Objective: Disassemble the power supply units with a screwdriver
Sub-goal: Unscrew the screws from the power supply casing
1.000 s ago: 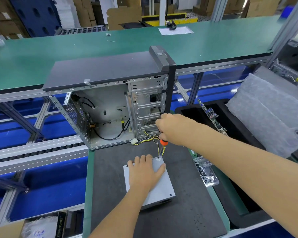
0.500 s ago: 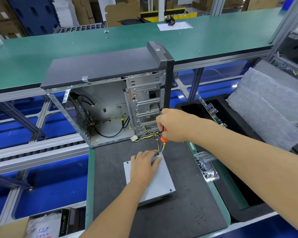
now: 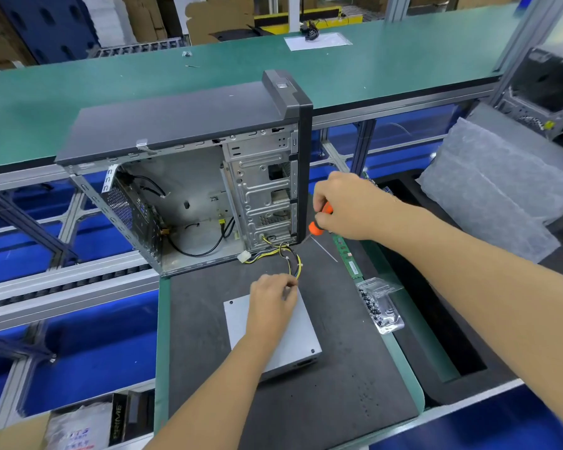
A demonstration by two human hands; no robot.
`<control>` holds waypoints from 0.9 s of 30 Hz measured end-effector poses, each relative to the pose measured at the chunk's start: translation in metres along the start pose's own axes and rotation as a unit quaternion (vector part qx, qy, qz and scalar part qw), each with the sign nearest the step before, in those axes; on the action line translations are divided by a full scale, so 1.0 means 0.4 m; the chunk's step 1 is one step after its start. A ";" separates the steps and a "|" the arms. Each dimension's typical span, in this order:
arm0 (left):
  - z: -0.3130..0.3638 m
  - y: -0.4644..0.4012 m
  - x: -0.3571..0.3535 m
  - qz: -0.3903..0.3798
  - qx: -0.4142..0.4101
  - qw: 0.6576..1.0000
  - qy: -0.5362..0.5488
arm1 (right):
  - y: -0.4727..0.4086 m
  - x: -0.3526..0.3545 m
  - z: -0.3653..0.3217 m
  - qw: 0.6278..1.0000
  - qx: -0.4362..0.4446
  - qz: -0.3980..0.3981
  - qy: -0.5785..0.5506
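- Power supply unit (image 3: 301, 339): I am seeing a flat grey metal box lying on the dark mat (image 3: 338, 384), at about 6 o'clock from the open computer case (image 3: 189, 177).
- Left hand (image 3: 270, 306): it is resting on the far part of the box top, fingers curled at the far edge, where they are pinching something small and pale; I cannot tell what it is. The box is lying under the palm and reaching out toward 5 o'clock from the fingers.
- Cable bundle (image 3: 291, 261): yellow and black wires are running from the case's lower front corner down to the left fingertips.
- Right hand (image 3: 348, 206): it is gripping the screwdriver (image 3: 319, 222), fingers wrapped round the orange handle. The shaft is pointing toward 4 o'clock, its tip hanging above the mat, apart from the box.
- Memory stick (image 3: 346, 254): a green strip is lying at the mat's right edge, at 6 o'clock from the right hand.
- Screw bag (image 3: 379, 305): a clear bag of dark screws is sitting at 3 o'clock from the left hand.
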State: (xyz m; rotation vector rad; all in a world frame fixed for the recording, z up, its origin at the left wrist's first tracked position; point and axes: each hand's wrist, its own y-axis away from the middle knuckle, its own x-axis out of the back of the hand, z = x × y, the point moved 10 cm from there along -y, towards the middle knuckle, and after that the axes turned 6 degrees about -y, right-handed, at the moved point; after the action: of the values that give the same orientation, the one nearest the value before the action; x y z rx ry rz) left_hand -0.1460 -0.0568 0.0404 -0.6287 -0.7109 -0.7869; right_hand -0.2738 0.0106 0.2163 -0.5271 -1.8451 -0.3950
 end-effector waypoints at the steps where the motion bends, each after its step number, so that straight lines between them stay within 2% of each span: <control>1: 0.036 0.000 -0.020 -0.025 -0.032 0.999 -0.014 | 0.001 0.010 0.014 1.000 -0.006 0.022 -0.007; 3: 0.104 0.002 -0.077 -0.092 -0.091 0.990 -0.046 | 0.007 0.021 0.034 0.998 -0.016 0.053 -0.016; 6: 0.159 0.012 -0.172 -0.192 -0.143 0.958 -0.159 | 0.019 0.020 0.048 0.997 -0.017 0.069 -0.028; 8: 0.159 0.019 -0.212 -0.226 -0.149 0.937 -0.222 | 0.028 0.014 0.053 0.997 -0.014 0.067 -0.033; 10: 0.144 0.022 -0.228 -0.236 -0.135 0.932 -0.239 | 0.035 0.007 0.061 0.997 -0.011 0.063 -0.032; 12: 0.130 0.021 -0.219 -0.217 -0.120 0.943 -0.222 | 0.041 0.002 0.071 0.998 -0.010 0.056 -0.032; 16: 0.104 0.015 -0.120 -0.099 -0.095 0.983 -0.119 | 0.041 0.000 0.094 0.997 -0.018 0.058 -0.052; 21: -0.045 0.021 0.045 0.042 0.046 0.993 -0.102 | 0.038 -0.002 0.099 0.985 -0.038 0.089 -0.142; 24: -0.158 0.047 0.106 0.061 0.124 0.987 -0.083 | 0.028 -0.020 0.070 0.975 -0.036 0.090 -0.201; 27: -0.244 0.086 0.129 0.047 0.186 0.981 0.035 | 0.011 -0.061 0.027 0.968 -0.036 0.074 -0.239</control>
State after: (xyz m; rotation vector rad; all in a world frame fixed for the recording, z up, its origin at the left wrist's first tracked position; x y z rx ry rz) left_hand -0.0608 -0.1297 0.0126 -0.2923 -0.7355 -0.5656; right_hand -0.2733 0.0157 0.1898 -0.8613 -2.2391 -0.2461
